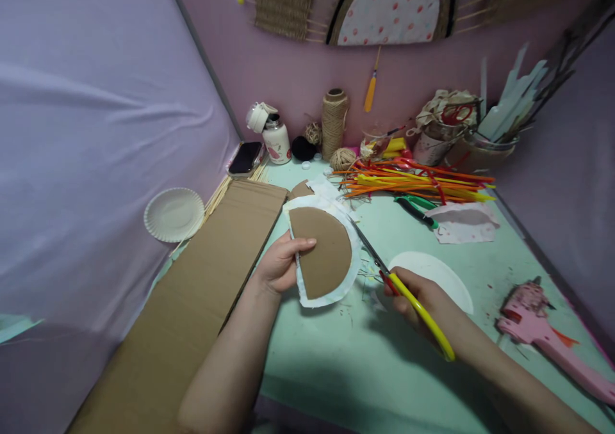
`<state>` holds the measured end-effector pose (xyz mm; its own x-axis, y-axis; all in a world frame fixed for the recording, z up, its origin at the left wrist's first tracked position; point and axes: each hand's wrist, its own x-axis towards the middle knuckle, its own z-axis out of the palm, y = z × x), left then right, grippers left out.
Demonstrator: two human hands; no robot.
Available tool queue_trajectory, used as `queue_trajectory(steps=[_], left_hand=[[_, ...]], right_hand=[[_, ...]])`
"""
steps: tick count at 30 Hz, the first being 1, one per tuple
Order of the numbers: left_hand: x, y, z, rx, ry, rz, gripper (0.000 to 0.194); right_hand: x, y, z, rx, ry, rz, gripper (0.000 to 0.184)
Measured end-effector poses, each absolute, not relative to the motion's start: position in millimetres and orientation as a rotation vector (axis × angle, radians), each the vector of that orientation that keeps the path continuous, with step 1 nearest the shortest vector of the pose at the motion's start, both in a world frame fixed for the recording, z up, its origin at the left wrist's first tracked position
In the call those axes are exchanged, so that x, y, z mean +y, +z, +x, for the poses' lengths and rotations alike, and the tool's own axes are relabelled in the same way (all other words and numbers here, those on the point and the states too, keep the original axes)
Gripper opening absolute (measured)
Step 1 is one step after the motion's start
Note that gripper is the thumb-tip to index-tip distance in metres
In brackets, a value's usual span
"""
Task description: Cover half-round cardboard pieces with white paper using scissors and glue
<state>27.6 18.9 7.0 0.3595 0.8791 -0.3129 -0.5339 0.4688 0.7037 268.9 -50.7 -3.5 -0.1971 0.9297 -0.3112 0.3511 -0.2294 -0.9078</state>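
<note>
My left hand [280, 266] pinches the straight edge of a brown cardboard half-circle [323, 251] that lies on a slightly larger piece of white fabric [356, 264], holding both above the table. My right hand [423, 303] is closed round the yellow and red handles of a pair of scissors [384, 269]. Their blades point up and left along the curved right edge of the fabric. Tiny white trimmings lie on the table below the piece. A white half-circle [442, 274] lies on the table just behind my right hand.
A long cardboard strip [202, 293] runs along the left of the mint table [336, 370]. A paper plate [173, 214], phone, bottle, twine spools, orange and yellow straws [418, 181], green scissors, patterned fabric and pots of tools fill the back. A pink glue gun [538, 328] lies at right.
</note>
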Motion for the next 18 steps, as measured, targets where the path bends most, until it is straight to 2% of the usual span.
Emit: queue_trajectory(steps=[5, 9, 15, 18], left_hand=[[18.9, 9.1, 27.0, 0.721, 0.967, 0.541, 0.056], [19.3, 9.4, 25.7, 0.725, 0.960, 0.541, 0.054], [19.9, 7.8, 24.3, 0.705, 0.940, 0.548, 0.049], [19.4, 7.3, 24.1, 0.702, 0.925, 0.554, 0.049]], right_hand=[[-49.4, 0.1, 269.0, -1.487, 1.472, -1.583, 0.024], [-47.6, -1.2, 271.5, -1.474, 1.463, -1.597, 0.025], [-48.8, -13.3, 278.4, -1.419, 1.557, -1.554, 0.015], [-50.2, -14.9, 279.0, -1.386, 1.620, -1.550, 0.018]])
